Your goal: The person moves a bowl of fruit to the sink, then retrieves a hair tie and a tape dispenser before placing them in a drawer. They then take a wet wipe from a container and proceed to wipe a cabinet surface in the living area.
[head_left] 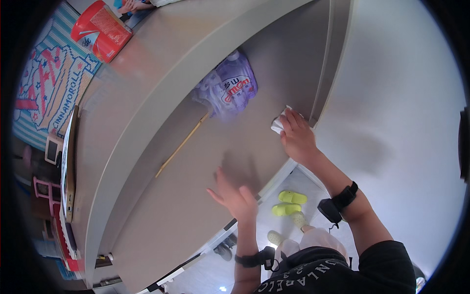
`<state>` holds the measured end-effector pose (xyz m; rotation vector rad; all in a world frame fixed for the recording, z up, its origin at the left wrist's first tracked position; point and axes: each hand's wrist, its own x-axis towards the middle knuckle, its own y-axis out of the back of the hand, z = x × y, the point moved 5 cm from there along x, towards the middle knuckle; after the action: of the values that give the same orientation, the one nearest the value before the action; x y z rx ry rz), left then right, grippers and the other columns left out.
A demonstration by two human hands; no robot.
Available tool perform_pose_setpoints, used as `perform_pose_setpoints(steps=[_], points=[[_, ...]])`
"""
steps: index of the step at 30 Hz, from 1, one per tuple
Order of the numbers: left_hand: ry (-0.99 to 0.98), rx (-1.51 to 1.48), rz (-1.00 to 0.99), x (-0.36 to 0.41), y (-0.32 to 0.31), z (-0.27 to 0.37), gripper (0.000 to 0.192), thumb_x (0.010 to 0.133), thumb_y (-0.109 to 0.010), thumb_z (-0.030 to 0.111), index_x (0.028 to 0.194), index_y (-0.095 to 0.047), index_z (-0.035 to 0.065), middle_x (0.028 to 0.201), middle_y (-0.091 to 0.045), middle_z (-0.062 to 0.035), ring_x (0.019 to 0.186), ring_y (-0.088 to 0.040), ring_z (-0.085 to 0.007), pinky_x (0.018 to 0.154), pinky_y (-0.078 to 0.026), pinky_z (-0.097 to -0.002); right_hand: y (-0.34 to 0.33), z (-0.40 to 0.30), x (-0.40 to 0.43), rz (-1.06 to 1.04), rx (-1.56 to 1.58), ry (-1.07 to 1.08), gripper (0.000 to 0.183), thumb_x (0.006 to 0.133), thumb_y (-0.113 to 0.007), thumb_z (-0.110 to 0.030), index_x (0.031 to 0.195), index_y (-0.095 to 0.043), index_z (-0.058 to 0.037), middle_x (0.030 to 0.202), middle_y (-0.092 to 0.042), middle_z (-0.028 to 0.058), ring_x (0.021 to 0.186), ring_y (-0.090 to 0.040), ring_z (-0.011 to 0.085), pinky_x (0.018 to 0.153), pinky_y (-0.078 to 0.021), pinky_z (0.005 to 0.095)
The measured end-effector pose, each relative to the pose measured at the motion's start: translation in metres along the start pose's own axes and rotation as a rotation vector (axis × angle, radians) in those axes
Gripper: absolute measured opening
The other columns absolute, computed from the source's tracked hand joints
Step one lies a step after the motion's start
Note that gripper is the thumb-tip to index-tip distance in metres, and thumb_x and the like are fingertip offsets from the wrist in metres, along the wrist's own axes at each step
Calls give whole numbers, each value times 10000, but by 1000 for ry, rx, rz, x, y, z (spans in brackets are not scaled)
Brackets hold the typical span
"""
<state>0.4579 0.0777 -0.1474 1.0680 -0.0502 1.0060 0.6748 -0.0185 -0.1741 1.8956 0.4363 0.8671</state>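
Note:
My right hand presses a crumpled white cloth or tissue onto the grey-brown countertop, close to where it meets the white wall. Fingers spread, my left hand hovers empty over the counter's front part, slightly blurred, with a shadow beyond it. Further back lies a purple plastic-wrapped pack of bottles, which bears writing. A thin bamboo-like stick stretches from beside the pack along the back of the counter.
Above the counter runs a pale shelf, holding a red canister and a device with a gold edge. A white wall bounds the right. On the floor are yellow-green slippers and grey shoes. Another person's hands show at the top.

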Motion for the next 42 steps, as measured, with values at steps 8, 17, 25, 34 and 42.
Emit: perform_pose_setpoints(steps=[8,17,25,34,42], points=[[-39,85,1,0,-2,4,588,943,-304,287,1415,-285,-62,1427,-406,-201,1361,-350,-298,1139,39,-522,-56,-35,85,-128,12,-63,466,939,-429,-243,1357,-414,-38,1486,-311,175,1399,-260,304,1153,-206,416],[9,131,18,-2,-1,-4,601,923,-368,282,1408,-293,-66,1395,-435,-218,1341,-374,-312,1137,33,-531,1,14,-16,-37,80,38,433,928,-452,-207,1334,-438,-56,1463,-359,143,1378,-302,275,1141,-240,400],[4,84,79,-3,1,0,590,933,-420,328,1383,-351,-47,1366,-470,-202,1306,-414,-314,1139,24,-536,74,56,-98,-311,1065,-463,446,982,-403,-263,1364,-416,-31,1366,-482,146,1218,-501,317,1017,-425,394],[158,-887,-458,-10,-10,60,435,992,-439,291,1319,-485,10,1256,-574,-130,1180,-514,-204,1037,-331,-371,107,-18,-119,-364,2397,-749,480,962,-457,-302,1359,-419,-33,1282,-538,124,1136,-563,247,946,-469,423],[411,-853,-169,15,6,79,283,935,-597,220,1077,-609,-25,942,-646,-58,850,-595,-128,759,-470,-282,113,-27,-88,48,1502,-484,164,944,-543,-61,1087,-593,0,946,-610,30,892,-567,93,801,-456,231]])
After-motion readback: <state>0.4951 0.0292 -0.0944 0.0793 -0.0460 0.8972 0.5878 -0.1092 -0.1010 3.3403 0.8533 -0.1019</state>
